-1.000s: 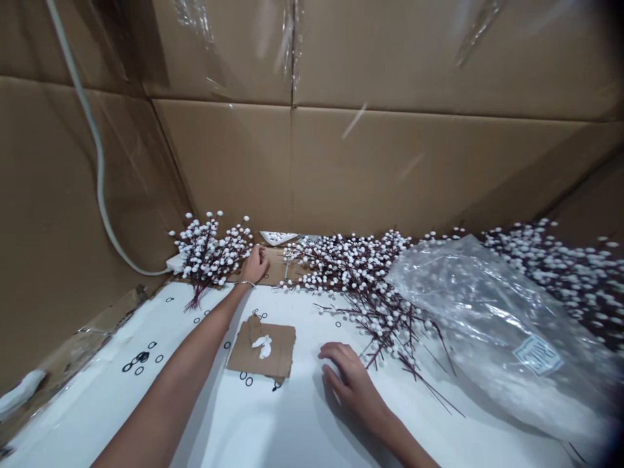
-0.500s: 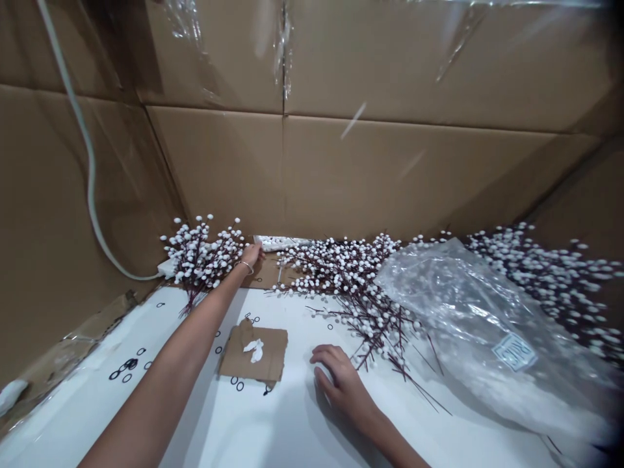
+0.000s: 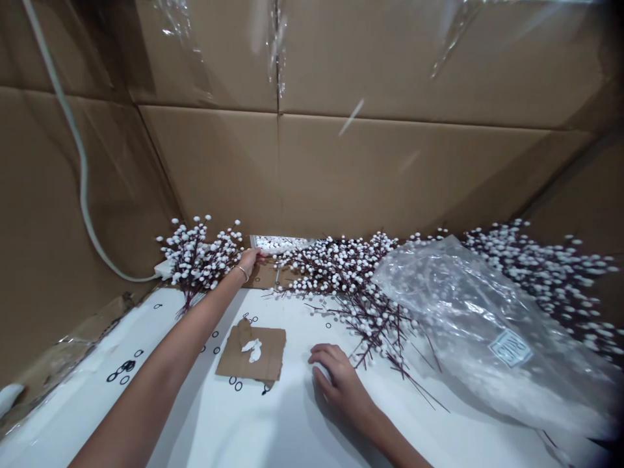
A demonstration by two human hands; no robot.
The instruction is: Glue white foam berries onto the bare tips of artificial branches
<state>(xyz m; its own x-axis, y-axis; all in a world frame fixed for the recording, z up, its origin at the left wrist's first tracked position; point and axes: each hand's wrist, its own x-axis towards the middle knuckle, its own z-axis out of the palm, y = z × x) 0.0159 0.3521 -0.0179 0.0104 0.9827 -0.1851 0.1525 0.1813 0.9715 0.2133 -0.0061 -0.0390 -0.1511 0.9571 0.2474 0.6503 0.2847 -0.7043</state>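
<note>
Artificial white-berry sprays (image 3: 348, 279) lie heaped on the white tabletop (image 3: 205, 416), just beside the loosely curled, empty right hand (image 3: 338, 383). Left hand (image 3: 249, 262) is stretched way back at the sprays, partly closed, but can't really tell if it's gripping anything.

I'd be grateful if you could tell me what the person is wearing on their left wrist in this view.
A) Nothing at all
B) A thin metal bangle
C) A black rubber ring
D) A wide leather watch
B: a thin metal bangle circles the wrist just behind the left hand.
</note>
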